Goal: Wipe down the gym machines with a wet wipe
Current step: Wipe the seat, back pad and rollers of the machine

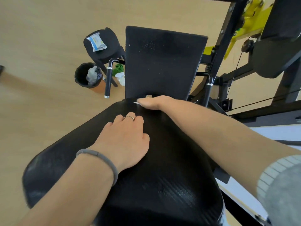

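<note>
Black round bin point(87, 75) with crumpled waste on the pale wooden floor point(40, 38), far left; just above, black round stool point(102, 46) carrying a white and blue wipe packet point(97, 41). Black textured seat pad point(162, 62) right of those, speckled with pale dots, flanked by black handles with silver collars point(108, 79). Nearer, black textured back pad point(154, 168) under both hands. Left hand point(125, 141), ringed, gray band at the wrist, resting fingers spread and flat on that pad, holding nothing. Right hand point(153, 102) pressed down at the pad's far edge, by the seam with the seat pad, over a white wet wipe point(136, 103), only a corner showing; how far its fingers curl, cannot tell. Step in hand, by judgement: wiping the back pad. Next move likely calls for sweeping across the rest, then the speckled seat
</note>
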`<state>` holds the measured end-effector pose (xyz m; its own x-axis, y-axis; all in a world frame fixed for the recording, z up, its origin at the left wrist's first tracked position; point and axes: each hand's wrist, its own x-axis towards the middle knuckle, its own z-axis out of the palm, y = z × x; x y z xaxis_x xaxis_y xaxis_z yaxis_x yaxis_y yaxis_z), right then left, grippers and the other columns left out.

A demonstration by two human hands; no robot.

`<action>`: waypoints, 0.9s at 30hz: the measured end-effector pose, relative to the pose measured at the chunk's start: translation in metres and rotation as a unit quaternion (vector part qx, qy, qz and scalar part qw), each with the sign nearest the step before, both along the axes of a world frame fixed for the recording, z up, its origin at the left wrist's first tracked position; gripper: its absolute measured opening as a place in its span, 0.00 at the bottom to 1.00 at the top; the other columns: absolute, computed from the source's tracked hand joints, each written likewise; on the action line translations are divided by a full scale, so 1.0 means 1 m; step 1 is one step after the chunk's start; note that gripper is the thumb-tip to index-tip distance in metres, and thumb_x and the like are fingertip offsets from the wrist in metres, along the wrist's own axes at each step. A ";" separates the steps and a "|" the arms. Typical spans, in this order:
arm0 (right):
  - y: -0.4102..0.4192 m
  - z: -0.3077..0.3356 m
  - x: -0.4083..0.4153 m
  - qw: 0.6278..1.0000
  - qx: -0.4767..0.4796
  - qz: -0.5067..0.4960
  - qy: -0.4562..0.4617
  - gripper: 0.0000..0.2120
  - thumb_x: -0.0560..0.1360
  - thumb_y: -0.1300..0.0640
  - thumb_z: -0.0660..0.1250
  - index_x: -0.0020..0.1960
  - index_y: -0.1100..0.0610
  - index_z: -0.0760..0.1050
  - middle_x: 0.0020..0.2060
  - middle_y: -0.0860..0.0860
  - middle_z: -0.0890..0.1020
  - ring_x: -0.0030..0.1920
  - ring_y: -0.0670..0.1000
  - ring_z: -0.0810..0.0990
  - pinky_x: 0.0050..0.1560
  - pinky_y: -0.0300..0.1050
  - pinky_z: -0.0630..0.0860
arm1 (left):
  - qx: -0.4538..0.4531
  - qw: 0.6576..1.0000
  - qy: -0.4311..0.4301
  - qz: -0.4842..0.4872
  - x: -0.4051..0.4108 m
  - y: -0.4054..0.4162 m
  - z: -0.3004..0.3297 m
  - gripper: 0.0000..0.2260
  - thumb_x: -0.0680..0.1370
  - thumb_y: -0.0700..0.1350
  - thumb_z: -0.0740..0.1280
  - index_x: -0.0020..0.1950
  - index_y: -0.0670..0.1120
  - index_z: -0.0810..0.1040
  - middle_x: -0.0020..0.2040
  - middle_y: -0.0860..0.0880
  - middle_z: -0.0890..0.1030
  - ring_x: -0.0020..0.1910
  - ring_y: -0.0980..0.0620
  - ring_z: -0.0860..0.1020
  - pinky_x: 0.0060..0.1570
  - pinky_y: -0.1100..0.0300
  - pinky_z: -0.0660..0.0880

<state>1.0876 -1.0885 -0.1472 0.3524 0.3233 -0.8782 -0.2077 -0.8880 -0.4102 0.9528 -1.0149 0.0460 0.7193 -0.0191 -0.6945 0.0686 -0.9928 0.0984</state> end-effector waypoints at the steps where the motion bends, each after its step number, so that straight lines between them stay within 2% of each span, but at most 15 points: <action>1: -0.013 0.000 -0.001 1.000 -0.011 -0.008 -0.003 0.30 0.83 0.41 0.48 0.82 0.51 0.57 0.81 0.52 0.57 0.81 0.56 0.53 0.80 0.54 0.48 | 0.000 1.000 0.002 -0.001 0.000 0.000 0.000 0.05 0.82 0.50 0.53 0.49 0.51 0.62 0.48 0.51 0.64 0.50 0.50 0.65 0.55 0.52 0.70; 4: -0.058 -0.004 -0.007 0.998 -0.047 -0.039 0.019 0.31 0.84 0.38 0.46 0.83 0.50 0.53 0.82 0.52 0.55 0.82 0.55 0.53 0.79 0.54 0.48 | -0.007 1.000 0.014 0.002 0.001 -0.001 0.001 0.05 0.83 0.49 0.53 0.49 0.50 0.63 0.49 0.51 0.65 0.50 0.50 0.66 0.56 0.51 0.70; 6: -0.084 -0.015 -0.013 0.997 -0.067 -0.047 -0.002 0.33 0.83 0.35 0.45 0.83 0.49 0.56 0.82 0.52 0.58 0.81 0.56 0.57 0.80 0.57 0.51 | -0.008 1.000 0.022 -0.001 0.002 0.000 0.002 0.05 0.83 0.49 0.53 0.50 0.50 0.64 0.50 0.51 0.65 0.52 0.49 0.66 0.58 0.51 0.70; 8: -0.104 -0.007 -0.024 0.996 -0.070 -0.058 -0.015 0.30 0.84 0.39 0.45 0.82 0.51 0.58 0.81 0.54 0.61 0.79 0.57 0.61 0.79 0.57 0.55 | -0.008 1.000 0.027 -0.006 0.002 -0.001 0.002 0.05 0.83 0.50 0.53 0.51 0.50 0.64 0.51 0.50 0.64 0.55 0.49 0.67 0.60 0.50 0.70; 11: -0.120 0.018 -0.047 0.993 -0.047 -0.103 -0.018 0.28 0.86 0.43 0.46 0.82 0.54 0.57 0.80 0.54 0.62 0.78 0.57 0.63 0.77 0.52 0.57 | -0.006 0.999 0.029 -0.012 0.002 -0.001 0.001 0.04 0.83 0.50 0.53 0.52 0.50 0.64 0.52 0.50 0.64 0.58 0.47 0.68 0.61 0.48 0.70; 13: -0.127 0.039 -0.066 0.988 -0.049 -0.148 -0.005 0.28 0.85 0.42 0.46 0.75 0.59 0.66 0.73 0.59 0.72 0.72 0.58 0.71 0.66 0.47 0.64 | -0.005 1.000 0.026 -0.017 0.002 -0.001 0.001 0.05 0.83 0.49 0.53 0.51 0.50 0.64 0.52 0.50 0.65 0.55 0.48 0.66 0.60 0.49 0.70; 15: -0.133 0.063 -0.089 0.977 -0.019 -0.211 0.008 0.27 0.86 0.44 0.45 0.66 0.63 0.73 0.65 0.63 0.78 0.63 0.57 0.78 0.54 0.44 0.66 | -0.003 1.000 0.025 -0.018 0.001 -0.001 0.002 0.05 0.83 0.49 0.53 0.51 0.50 0.64 0.52 0.50 0.65 0.54 0.49 0.66 0.59 0.49 0.70; 17: -0.139 0.095 -0.118 0.967 0.019 -0.252 0.024 0.26 0.86 0.43 0.48 0.68 0.61 0.72 0.64 0.61 0.79 0.56 0.51 0.80 0.45 0.41 0.70 | 0.000 1.000 0.022 -0.022 0.001 -0.002 0.003 0.05 0.83 0.49 0.53 0.50 0.50 0.64 0.52 0.50 0.66 0.54 0.49 0.66 0.60 0.48 0.71; 18: -0.140 0.113 -0.131 0.967 0.030 -0.251 0.017 0.25 0.85 0.42 0.50 0.71 0.59 0.70 0.65 0.60 0.78 0.56 0.47 0.79 0.42 0.39 0.70 | 0.001 1.000 0.021 -0.023 0.000 -0.002 0.003 0.05 0.83 0.49 0.52 0.49 0.50 0.64 0.52 0.50 0.66 0.54 0.49 0.67 0.60 0.48 0.71; 19: -0.141 0.131 -0.144 0.964 0.048 -0.262 0.016 0.26 0.84 0.41 0.52 0.72 0.57 0.68 0.68 0.58 0.77 0.58 0.46 0.77 0.44 0.38 0.71 | 0.001 1.000 0.022 -0.023 0.000 -0.002 0.004 0.06 0.83 0.49 0.52 0.49 0.50 0.64 0.52 0.49 0.66 0.55 0.48 0.67 0.60 0.47 0.71; 20: -0.144 0.146 -0.155 0.965 0.067 -0.252 0.004 0.26 0.83 0.38 0.52 0.73 0.54 0.66 0.70 0.55 0.74 0.62 0.48 0.76 0.51 0.40 0.72 | 0.000 1.000 0.021 -0.022 0.000 -0.002 0.004 0.06 0.83 0.48 0.52 0.49 0.50 0.64 0.52 0.49 0.66 0.55 0.48 0.67 0.60 0.47 0.71; 22: -0.149 0.163 -0.165 0.980 0.092 -0.175 -0.019 0.21 0.85 0.40 0.48 0.73 0.47 0.63 0.74 0.52 0.66 0.70 0.54 0.70 0.65 0.45 0.63 | -0.002 1.000 0.018 -0.020 0.000 -0.002 0.004 0.06 0.84 0.48 0.53 0.49 0.50 0.65 0.52 0.49 0.67 0.57 0.48 0.68 0.61 0.47 0.71; 23: -0.149 0.162 -0.166 0.989 0.090 -0.110 -0.034 0.21 0.87 0.46 0.46 0.77 0.52 0.61 0.76 0.55 0.62 0.75 0.57 0.62 0.70 0.43 0.58 | -0.001 1.000 0.017 -0.019 0.000 -0.003 0.004 0.06 0.84 0.48 0.53 0.50 0.49 0.65 0.52 0.49 0.67 0.57 0.47 0.68 0.61 0.47 0.71; 25: -0.139 0.164 -0.158 0.995 0.058 -0.047 -0.059 0.22 0.88 0.59 0.46 0.80 0.61 0.58 0.81 0.60 0.55 0.80 0.58 0.51 0.77 0.47 0.48 | 0.001 1.000 0.013 -0.018 0.000 -0.002 0.002 0.06 0.84 0.48 0.53 0.49 0.49 0.66 0.52 0.50 0.67 0.57 0.47 0.68 0.62 0.47 0.71; 27: -0.121 0.153 -0.137 0.997 0.043 -0.045 -0.053 0.20 0.87 0.61 0.48 0.76 0.66 0.65 0.79 0.63 0.59 0.79 0.62 0.54 0.77 0.52 0.49 | -0.006 1.000 0.007 -0.019 -0.001 -0.001 0.000 0.07 0.83 0.48 0.54 0.47 0.50 0.66 0.51 0.50 0.67 0.57 0.48 0.69 0.62 0.46 0.71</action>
